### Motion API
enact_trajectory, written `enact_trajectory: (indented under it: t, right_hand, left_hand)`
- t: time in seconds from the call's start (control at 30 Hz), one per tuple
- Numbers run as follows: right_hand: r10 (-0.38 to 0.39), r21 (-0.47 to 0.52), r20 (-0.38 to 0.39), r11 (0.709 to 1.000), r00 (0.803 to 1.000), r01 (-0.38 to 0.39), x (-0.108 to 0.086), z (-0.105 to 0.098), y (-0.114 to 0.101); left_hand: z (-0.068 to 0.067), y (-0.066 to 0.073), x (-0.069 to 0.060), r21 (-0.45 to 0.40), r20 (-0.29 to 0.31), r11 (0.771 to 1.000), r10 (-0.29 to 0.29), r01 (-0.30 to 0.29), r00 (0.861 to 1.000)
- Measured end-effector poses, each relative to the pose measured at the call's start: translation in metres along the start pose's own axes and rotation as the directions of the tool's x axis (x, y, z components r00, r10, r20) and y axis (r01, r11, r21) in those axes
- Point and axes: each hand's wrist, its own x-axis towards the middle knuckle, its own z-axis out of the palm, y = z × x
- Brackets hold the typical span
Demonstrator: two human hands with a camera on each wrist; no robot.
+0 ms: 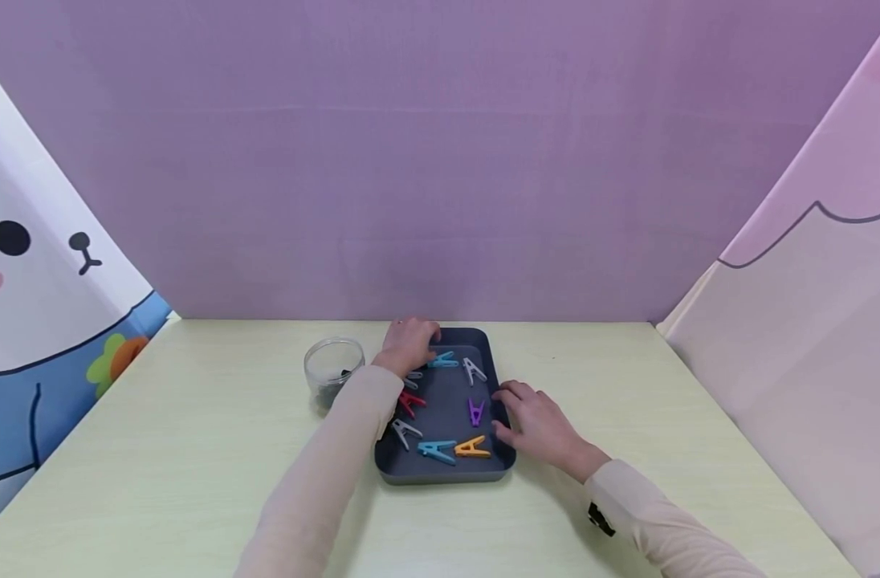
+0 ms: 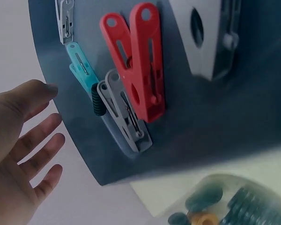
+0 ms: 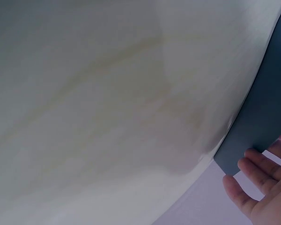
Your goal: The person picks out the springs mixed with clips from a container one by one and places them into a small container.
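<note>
A dark grey tray (image 1: 450, 401) holds several plastic clothespins, among them a red clothespin (image 2: 139, 63), a purple clothespin (image 1: 476, 412) and an orange clothespin (image 1: 472, 447). My left hand (image 1: 409, 343) is over the tray's far left corner, its fingers loosely bent and nothing seen in them. In the left wrist view its thumb comes up to the tray's edge, close to a light blue clothespin (image 2: 83, 65). A small dark ribbed piece (image 2: 99, 99) lies against a grey clothespin (image 2: 124, 110). My right hand (image 1: 537, 421) rests at the tray's right wall, fingers relaxed against it.
A clear round jar (image 1: 334, 365) stands left of the tray, behind my left forearm. It contains dark ribbed pieces and an orange one. The pale tabletop (image 1: 194, 449) ends at a purple cloth backdrop (image 1: 440, 201), with printed cloths at both sides.
</note>
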Motion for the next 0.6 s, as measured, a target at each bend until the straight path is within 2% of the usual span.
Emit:
enact_trajectory:
  t: [0.27, 0.43, 0.6]
  right_hand:
    - [0.003, 0.000, 0.004, 1.000, 1.000, -0.003, -0.0015, -0.0019, -0.0010]
    - [-0.003, 0.003, 0.003, 1.000, 1.000, 0.003, -0.0022, -0.0025, -0.0016]
    - [-0.013, -0.002, -0.002, 1.000, 1.000, 0.013, -0.0021, -0.0016, -0.0023]
  left_hand:
    - [0.0005, -0.0022, 0.0013, 0.032, 0.040, 0.999, -0.014, 0.013, 0.999]
    - [0.0012, -0.0052, 0.0010, 0.091, 0.052, 0.995, 0.033, -0.038, 0.998]
    - [0.0003, -0.0094, -0.0016, 0.155, 0.099, 0.984, 0.076, -0.091, 0.992]
